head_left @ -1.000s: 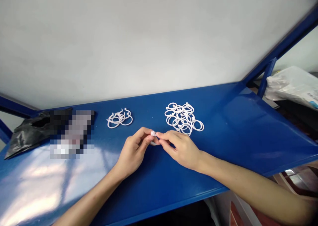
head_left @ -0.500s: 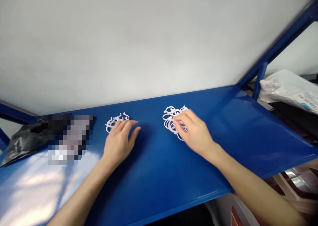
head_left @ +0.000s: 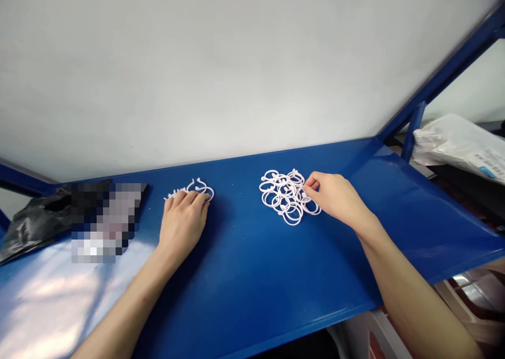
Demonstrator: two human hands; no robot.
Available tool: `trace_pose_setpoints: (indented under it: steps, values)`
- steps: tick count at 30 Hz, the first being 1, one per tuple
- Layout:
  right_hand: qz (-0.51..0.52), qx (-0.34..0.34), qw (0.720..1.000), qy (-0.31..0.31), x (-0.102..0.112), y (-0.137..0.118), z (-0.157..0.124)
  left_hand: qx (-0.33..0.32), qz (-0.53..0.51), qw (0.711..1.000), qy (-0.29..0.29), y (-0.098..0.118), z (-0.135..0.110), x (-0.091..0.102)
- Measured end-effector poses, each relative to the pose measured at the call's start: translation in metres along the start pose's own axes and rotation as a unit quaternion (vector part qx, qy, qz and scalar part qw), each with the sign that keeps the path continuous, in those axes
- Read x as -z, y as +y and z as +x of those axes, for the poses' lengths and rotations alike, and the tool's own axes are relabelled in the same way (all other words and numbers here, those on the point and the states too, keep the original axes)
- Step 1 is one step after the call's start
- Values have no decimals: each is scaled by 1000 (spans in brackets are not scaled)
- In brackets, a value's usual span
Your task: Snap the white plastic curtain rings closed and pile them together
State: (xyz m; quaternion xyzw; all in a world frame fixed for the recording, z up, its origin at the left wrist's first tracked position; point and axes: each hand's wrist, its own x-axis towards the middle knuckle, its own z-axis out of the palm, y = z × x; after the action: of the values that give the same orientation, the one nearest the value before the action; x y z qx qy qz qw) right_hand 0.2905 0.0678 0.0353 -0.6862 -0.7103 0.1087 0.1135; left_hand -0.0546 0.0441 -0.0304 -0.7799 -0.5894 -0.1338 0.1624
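Observation:
In the head view, my left hand (head_left: 184,217) lies over a small group of white plastic loops (head_left: 192,185) on the blue shelf. Its fingers are bent together, and the thumb and index finger close at one loop on the right of the group. The palm hides part of these loops. A larger pile of similar thin loops with small knobbed ends (head_left: 282,193) lies right of centre, overlapping one another. At that pile's right edge, my right hand (head_left: 335,196) is closed in a pinch on a loop, partly covered by the fingertips.
The blue metal shelf (head_left: 236,275) runs along a pale wall (head_left: 236,75). To the left lies a black plastic bag (head_left: 47,217) beside a pixelated patch. A clear plastic bag (head_left: 457,143) sits beyond the blue frame at right. Brownish crates (head_left: 469,306) stand below the front edge.
My left hand has closed down over the left loops, and one loop now shows at its fingertips. My right hand has moved right to the larger pile's edge, uncovering more of its loops.

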Motion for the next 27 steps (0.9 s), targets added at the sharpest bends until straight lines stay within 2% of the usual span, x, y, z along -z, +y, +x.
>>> trace_pose_setpoints:
  steps: [5,14,18,20,22,24,27]
  values:
    - [-26,12,1000,13,1,-1,0,-2,-20,1000,19,1,1,1]
    - [-61,-12,998,-1,3,-3,-5,-42,-59,995,65,8,2,7]
    - [-41,-1,997,63,2,-6,-5,-76,-119,985,101,11,4,10]
    - [-4,27,993,114,0,-11,-7,-103,-164,973,126,14,4,13]
    - [71,91,982,147,-5,-19,-12,-131,-200,959,149,19,2,16]
    - [167,167,961,146,-14,-30,-19,-161,-219,949,158,27,-1,21]
    - [267,244,927,103,-34,-47,-34,-217,-229,939,133,40,-8,30]
